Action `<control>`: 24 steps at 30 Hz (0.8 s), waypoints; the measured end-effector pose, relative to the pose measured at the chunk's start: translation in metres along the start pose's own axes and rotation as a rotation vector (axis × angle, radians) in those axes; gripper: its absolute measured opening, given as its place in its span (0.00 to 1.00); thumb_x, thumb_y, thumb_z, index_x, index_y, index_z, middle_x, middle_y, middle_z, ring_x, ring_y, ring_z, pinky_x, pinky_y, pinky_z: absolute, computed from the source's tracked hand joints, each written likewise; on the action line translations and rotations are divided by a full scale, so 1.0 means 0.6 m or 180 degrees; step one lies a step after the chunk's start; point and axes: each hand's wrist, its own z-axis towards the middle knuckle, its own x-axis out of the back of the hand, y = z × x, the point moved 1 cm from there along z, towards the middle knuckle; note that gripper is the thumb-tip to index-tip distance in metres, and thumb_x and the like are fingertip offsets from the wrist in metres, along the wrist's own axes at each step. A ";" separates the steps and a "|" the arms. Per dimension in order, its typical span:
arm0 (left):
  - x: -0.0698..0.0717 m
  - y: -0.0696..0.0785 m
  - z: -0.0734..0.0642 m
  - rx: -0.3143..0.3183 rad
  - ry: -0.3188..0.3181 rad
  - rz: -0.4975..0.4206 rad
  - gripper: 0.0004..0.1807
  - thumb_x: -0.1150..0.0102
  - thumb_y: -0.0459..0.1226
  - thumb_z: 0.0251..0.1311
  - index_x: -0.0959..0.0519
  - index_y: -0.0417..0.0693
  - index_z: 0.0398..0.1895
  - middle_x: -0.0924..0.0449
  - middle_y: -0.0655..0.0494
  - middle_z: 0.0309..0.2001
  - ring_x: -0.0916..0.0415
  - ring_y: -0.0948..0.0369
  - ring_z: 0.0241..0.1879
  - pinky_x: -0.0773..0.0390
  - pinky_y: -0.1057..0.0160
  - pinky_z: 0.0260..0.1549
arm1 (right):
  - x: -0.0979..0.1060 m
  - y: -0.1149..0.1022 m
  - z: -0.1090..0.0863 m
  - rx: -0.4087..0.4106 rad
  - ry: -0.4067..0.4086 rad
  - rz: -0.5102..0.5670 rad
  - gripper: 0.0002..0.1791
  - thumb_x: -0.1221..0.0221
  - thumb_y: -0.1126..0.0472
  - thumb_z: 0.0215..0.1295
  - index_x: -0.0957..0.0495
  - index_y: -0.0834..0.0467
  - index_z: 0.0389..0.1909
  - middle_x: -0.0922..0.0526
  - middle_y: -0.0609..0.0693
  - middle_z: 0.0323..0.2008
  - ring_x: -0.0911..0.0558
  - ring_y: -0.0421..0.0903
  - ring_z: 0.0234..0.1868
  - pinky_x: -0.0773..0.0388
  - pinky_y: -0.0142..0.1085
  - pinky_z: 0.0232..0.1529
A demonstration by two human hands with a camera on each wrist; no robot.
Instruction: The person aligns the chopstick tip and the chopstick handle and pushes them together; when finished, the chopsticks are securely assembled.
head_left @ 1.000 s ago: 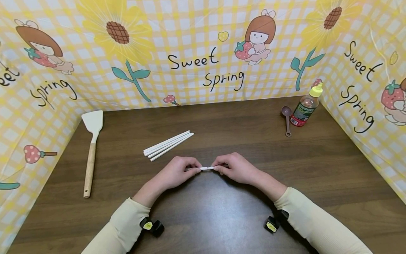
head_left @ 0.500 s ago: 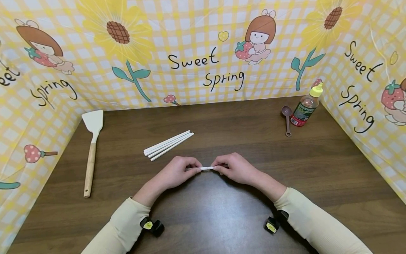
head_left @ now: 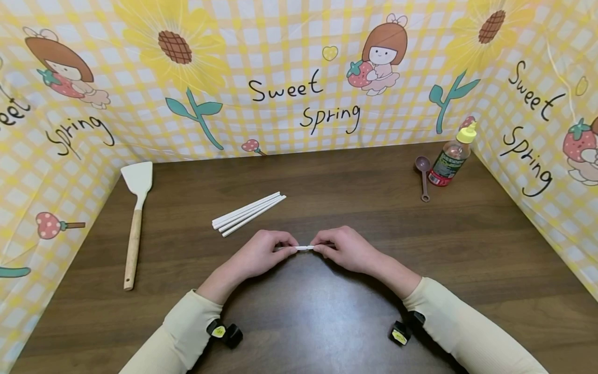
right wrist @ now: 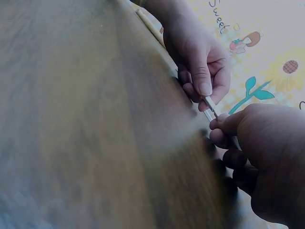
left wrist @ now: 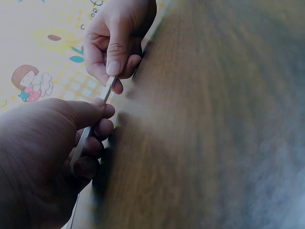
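Observation:
Between my two hands, over the middle of the table, runs a thin white stick [head_left: 303,248] with a small step or joint partway along it. My left hand [head_left: 261,254] pinches one end between thumb and fingers. Its tail lies along the curled fingers in the left wrist view. From the other side my right hand [head_left: 348,250] pinches the opposite end with thumb and forefinger. Only a short stretch shows between the fingertips, and the fingers cover the rest. Several similar white sticks [head_left: 248,214] lie in a loose bundle just beyond my left hand.
A white spatula [head_left: 134,223] with a wooden handle lies at the left. At the back right stand a squeeze bottle [head_left: 449,161] with a yellow cap and, beside it, a brown measuring spoon [head_left: 423,174]. Patterned yellow cloth [head_left: 280,130] walls off the table's back and sides.
My right hand has edged slightly toward the left hand, so a little less of the white stick shows between the fingertips. The bundle and other things stay put.

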 end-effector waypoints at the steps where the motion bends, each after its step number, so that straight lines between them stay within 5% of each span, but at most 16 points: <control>1: 0.000 0.000 0.000 0.0002 0.0000 0.0002 0.02 0.36 0.36 0.67 0.15 0.52 0.36 0.19 0.67 0.28 0.27 0.70 0.29 0.26 0.65 0.33 | 0.000 0.000 0.000 0.0005 0.0002 -0.0003 0.04 0.38 0.60 0.72 0.15 0.51 0.40 0.21 0.35 0.25 0.25 0.32 0.25 0.25 0.33 0.33; 24: 0.000 0.003 0.000 -0.0009 0.0012 0.0046 0.02 0.36 0.35 0.67 0.15 0.51 0.35 0.19 0.67 0.28 0.27 0.70 0.29 0.25 0.65 0.34 | -0.004 -0.001 0.000 0.0061 0.0013 -0.0052 0.04 0.38 0.60 0.72 0.15 0.50 0.40 0.22 0.35 0.25 0.26 0.32 0.25 0.26 0.33 0.32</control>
